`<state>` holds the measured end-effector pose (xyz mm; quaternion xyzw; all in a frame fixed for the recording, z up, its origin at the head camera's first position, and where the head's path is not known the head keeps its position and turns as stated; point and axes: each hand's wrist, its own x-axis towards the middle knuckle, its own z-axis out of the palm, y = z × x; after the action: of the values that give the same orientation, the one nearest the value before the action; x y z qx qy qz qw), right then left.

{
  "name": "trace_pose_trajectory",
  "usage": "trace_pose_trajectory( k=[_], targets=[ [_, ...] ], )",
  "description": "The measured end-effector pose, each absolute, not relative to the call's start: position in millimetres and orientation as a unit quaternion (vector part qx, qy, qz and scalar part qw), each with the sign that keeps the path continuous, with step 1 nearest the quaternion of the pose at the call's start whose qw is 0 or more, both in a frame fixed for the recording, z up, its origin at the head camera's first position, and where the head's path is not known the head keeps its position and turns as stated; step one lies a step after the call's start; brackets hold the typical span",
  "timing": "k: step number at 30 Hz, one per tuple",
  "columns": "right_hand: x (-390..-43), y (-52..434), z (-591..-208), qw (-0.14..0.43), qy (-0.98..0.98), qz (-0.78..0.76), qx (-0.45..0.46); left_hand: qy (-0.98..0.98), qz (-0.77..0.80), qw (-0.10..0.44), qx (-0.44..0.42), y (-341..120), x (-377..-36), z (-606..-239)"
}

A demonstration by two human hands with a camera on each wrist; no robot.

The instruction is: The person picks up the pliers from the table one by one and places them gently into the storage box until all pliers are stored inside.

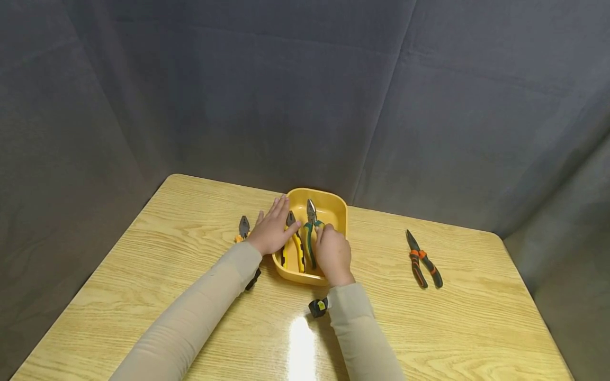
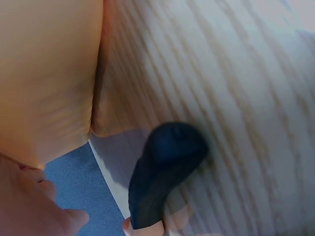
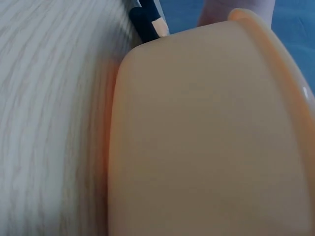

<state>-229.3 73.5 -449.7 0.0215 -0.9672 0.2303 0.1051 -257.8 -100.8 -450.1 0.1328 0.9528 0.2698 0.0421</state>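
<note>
A yellow tray (image 1: 335, 208) stands mid-table. Inside it lie yellow-and-black pliers (image 1: 296, 250), and beside them green-handled pliers (image 1: 311, 219) point away from me. My right hand (image 1: 326, 239) grips the green handles, fingers curled over them inside the tray. My left hand (image 1: 276, 225) rests flat on the tray's left rim with its fingers straight. Under the left wrist lie pliers with orange-and-black handles (image 1: 244, 227) on the table. The left wrist view shows the tray's outer wall (image 2: 49, 73) and a dark handle end (image 2: 167, 167). The right wrist view is filled by the tray wall (image 3: 206, 137).
Orange-and-black long-nose pliers (image 1: 423, 260) lie alone on the wooden table (image 1: 467, 317) to the right. A small black-and-yellow object (image 1: 318, 307) sits by my right wrist. Grey cloth hangs behind the table.
</note>
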Motion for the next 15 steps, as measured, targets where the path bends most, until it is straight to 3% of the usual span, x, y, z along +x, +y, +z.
trace_pose_trajectory(
  k=[15],
  targets=[
    [-233.4, 68.7, -452.0, 0.095, -0.971, 0.219, 0.027, 0.950, 0.281, 0.038, 0.130, -100.5, -260.0, -454.2]
  ],
)
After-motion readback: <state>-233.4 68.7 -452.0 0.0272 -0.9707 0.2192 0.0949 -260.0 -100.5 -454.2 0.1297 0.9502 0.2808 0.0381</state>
